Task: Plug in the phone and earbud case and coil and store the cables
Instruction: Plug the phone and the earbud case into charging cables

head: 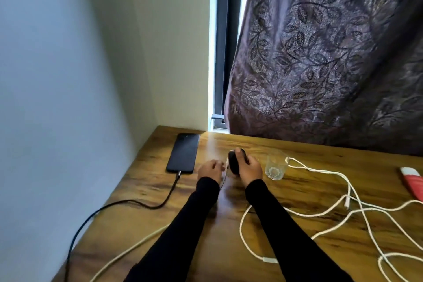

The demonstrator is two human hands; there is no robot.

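Note:
A black phone (183,152) lies face down at the back left of the wooden table (297,231), with a black cable (119,204) plugged into its near end. My right hand (250,169) holds the dark round earbud case (235,160) upright above the table. Just left of the case, my left hand (209,170) pinches the end of a white cable (225,168), right at the case's side. Whether the plug is seated in the case is hidden.
A clear glass (275,166) stands just right of my right hand. Loose white cables (357,210) sprawl over the table's right side. A red and white object (412,182) lies at the right edge. A patterned curtain (325,52) hangs behind; a wall borders the left.

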